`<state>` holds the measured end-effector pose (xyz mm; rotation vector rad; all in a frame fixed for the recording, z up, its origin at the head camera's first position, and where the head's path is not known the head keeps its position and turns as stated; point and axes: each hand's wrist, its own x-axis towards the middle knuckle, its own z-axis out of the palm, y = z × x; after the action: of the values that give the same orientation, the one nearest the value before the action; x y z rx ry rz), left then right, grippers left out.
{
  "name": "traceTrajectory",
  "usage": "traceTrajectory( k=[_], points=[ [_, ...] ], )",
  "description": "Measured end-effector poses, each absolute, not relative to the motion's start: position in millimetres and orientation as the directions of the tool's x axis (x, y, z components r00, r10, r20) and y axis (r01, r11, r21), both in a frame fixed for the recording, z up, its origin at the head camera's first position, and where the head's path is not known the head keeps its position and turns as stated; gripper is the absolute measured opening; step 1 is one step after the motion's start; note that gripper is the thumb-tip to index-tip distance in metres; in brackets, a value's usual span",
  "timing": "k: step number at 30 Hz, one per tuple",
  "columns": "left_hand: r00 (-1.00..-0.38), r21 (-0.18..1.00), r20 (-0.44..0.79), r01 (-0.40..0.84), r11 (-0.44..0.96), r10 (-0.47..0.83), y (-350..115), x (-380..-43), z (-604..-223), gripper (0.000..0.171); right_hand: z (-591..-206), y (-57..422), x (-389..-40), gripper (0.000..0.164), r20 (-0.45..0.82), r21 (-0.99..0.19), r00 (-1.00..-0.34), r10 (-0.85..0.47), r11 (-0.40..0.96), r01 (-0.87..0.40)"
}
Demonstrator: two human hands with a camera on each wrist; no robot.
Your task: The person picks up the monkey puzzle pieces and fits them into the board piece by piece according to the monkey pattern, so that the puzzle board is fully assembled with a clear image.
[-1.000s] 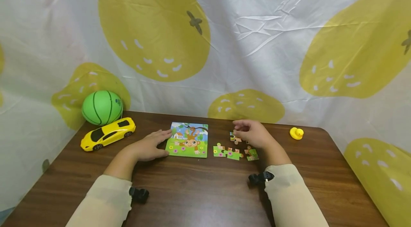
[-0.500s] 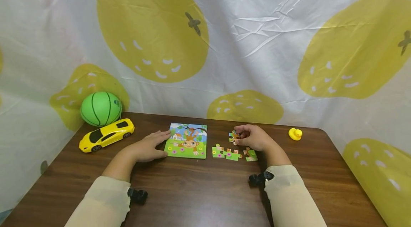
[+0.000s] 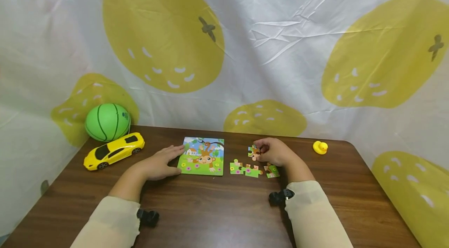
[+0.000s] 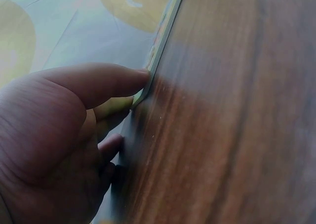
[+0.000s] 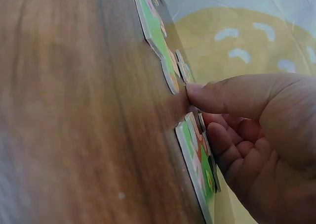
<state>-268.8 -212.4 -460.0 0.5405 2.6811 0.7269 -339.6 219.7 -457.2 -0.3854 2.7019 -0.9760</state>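
Note:
A square picture puzzle (image 3: 201, 156) with a monkey on it lies on the table. Along its left edge rests my left hand (image 3: 159, 163), fingers extended and thumb at the near corner; in the left wrist view the thumb (image 4: 111, 80) touches the puzzle's edge. To the right lie loose jigsaw pieces. My right hand (image 3: 277, 152) pinches the right side of a jigsaw piece with a monkey face (image 3: 253, 152), low over the table. Nearer me are two joined green pieces (image 3: 245, 169) and a separate green piece (image 3: 271, 171). The right hand partly hides the pieces beneath it.
A yellow toy car (image 3: 114, 151) and a green ball (image 3: 108, 122) sit at the table's left. A yellow rubber duck (image 3: 320, 147) stands at the right. Behind the wooden table (image 3: 210, 209) hangs a white curtain (image 3: 245, 65) printed with yellow fruit.
My right hand has lowered and its thumb and index finger have closed on the monkey-face piece, of which more now shows. The left hand stays at the puzzle's edge. The view shifts slightly.

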Motion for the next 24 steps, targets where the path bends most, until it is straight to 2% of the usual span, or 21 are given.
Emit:
traceTrajectory(
  k=[13, 24],
  points=[
    [-0.884, 0.536, -0.188, 0.273, 0.799, 0.429, -214, -269, -462, 0.081, -456, 218, -339, 0.047, -0.128, -0.603, -0.941, -0.312, 0.778, -0.176],
    [-0.882, 0.534, -0.19, 0.276, 0.799, 0.431, -213, -268, -461, 0.081, -443, 207, -330, 0.046, -0.016, -0.637, -0.92, -0.391, 0.714, -0.292]
  ],
)
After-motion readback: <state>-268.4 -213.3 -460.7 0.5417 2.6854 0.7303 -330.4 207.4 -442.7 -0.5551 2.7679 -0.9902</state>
